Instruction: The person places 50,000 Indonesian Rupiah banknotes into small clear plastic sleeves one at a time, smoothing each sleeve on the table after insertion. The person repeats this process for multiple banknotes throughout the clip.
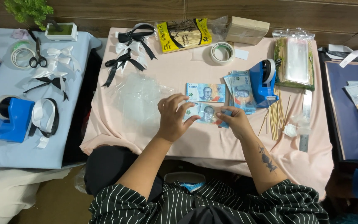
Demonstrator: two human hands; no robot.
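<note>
Pale pink cloth-covered table (146,137): work surface. Blue rectangular paper banknote (207,113) lies near its front edge, gripped at both ends. Left hand (173,117) fingers pinch its left end; right hand (234,120) pinches its right end. One flat blue banknote (206,92) and the fanned banknote stack (240,89) lie behind, unworked.

Both my hands on one blue banknote (207,113) over the pink desk (212,145): left hand (173,117) pinching its left edge, right hand (233,120) its right. Second banknote (206,92) just above.
</note>
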